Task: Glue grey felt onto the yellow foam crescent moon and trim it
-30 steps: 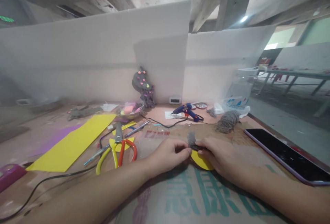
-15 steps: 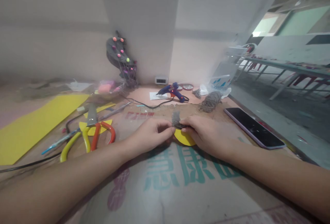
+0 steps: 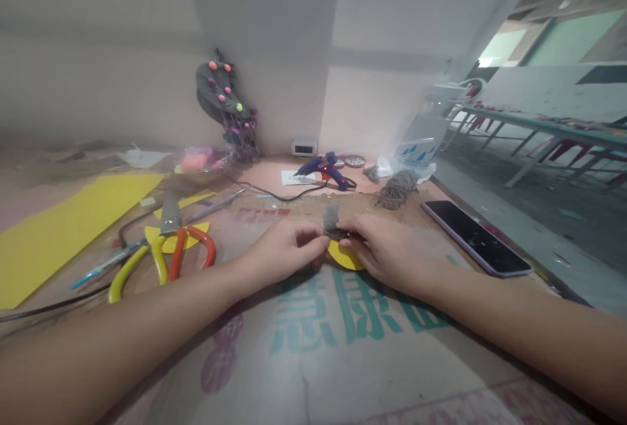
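The left hand (image 3: 294,249) and right hand (image 3: 379,245) pinch, fingers nearly closed, a yellow piece (image 3: 345,258) with a fuzzy grey strip (image 3: 332,217) at its upper edge, low over the printed sheet (image 3: 274,392) on the tabletop (image 3: 274,167). Tools with yellow and orange handles (image 3: 177,255) crowd the left forearm. Beyond the hands lie a blue glue gun (image 3: 321,165) and grey yarn (image 3: 398,188), with a phone (image 3: 475,236) to the right.

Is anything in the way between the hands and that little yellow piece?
Nothing visible blocks them: the left hand and the right hand are at the yellow piece. The gray strip sits along its far edge.
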{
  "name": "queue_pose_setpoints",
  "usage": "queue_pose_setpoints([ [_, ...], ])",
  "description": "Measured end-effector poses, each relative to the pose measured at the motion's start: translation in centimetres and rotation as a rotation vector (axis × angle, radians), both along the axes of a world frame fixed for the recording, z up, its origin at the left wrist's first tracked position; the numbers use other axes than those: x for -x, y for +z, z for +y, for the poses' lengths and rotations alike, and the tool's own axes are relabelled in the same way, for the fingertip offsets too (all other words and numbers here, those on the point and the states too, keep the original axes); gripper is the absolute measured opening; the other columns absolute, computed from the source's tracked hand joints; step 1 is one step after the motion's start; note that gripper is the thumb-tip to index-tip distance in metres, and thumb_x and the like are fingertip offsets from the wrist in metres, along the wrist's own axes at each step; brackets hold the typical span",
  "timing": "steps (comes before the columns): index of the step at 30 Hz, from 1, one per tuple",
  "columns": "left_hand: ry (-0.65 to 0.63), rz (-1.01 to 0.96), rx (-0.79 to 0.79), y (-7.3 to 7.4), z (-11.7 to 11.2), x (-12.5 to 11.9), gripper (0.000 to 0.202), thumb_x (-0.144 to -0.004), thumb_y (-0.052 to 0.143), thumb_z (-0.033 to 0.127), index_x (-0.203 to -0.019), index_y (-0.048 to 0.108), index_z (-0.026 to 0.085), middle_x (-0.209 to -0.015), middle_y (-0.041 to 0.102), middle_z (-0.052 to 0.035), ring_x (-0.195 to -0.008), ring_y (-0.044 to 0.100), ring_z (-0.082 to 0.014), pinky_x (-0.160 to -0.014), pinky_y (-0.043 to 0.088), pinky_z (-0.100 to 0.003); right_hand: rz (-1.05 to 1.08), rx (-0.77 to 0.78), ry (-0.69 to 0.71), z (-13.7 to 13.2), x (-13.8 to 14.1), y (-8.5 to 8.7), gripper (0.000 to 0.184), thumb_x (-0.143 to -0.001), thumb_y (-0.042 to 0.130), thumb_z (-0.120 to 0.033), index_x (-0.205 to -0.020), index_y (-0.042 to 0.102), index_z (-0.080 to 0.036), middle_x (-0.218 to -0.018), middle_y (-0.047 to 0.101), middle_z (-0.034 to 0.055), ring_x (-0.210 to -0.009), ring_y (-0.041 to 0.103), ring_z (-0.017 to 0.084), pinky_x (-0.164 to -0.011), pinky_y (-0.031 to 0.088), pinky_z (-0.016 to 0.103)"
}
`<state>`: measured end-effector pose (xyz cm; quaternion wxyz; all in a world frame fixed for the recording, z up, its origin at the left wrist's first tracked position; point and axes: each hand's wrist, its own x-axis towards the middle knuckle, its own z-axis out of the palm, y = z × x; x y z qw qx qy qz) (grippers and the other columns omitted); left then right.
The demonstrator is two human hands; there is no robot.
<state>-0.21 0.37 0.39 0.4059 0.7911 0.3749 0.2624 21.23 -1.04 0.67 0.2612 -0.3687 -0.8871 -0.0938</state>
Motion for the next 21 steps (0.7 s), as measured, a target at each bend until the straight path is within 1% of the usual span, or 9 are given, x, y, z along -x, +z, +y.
queue_pose_setpoints([
  [5, -0.022, -0.001, -0.018, -0.03, 0.02, 0.02, 0.031, -0.090, 0.047, 0.034, -0.069, 0.060, 0.016, -0.063, 0.059, 0.0023, -0.058, 0.052, -0.0099, -0.054, 0.038, -0.020, -0.014, -0.007, 0.021, -0.10, 0.11, 0.22, 0.025, -0.096, 0.044, -0.023, -0.101, 0.064, -0.010, -0.085, 0.071, 0.0106, -0.077, 0.065, 0.020, -0.066, 0.048, 0.030],
  [12, -0.029, 0.015, -0.044, -0.44, 0.18, 0.08, 0.032, -0.092, 0.045, 0.034, -0.072, 0.062, 0.016, -0.064, 0.060, 0.0015, -0.059, 0.053, -0.0110, -0.054, 0.037, -0.021, 0.004, 0.039, 0.010, 0.05, 0.00, -0.17, 0.023, -0.096, 0.045, -0.024, -0.103, 0.064, -0.014, -0.090, 0.071, 0.0092, -0.081, 0.065, 0.019, -0.071, 0.048, 0.030],
  [21, -0.023, 0.015, -0.026, -0.33, 0.08, 0.02, 0.031, -0.091, 0.047, 0.035, -0.072, 0.063, 0.016, -0.064, 0.061, 0.0016, -0.059, 0.054, -0.0109, -0.055, 0.039, -0.020, -0.004, 0.033, 0.009, 0.11, 0.05, -0.34, 0.021, -0.095, 0.045, -0.022, -0.101, 0.064, -0.014, -0.087, 0.070, 0.0087, -0.079, 0.064, 0.019, -0.069, 0.047, 0.030],
])
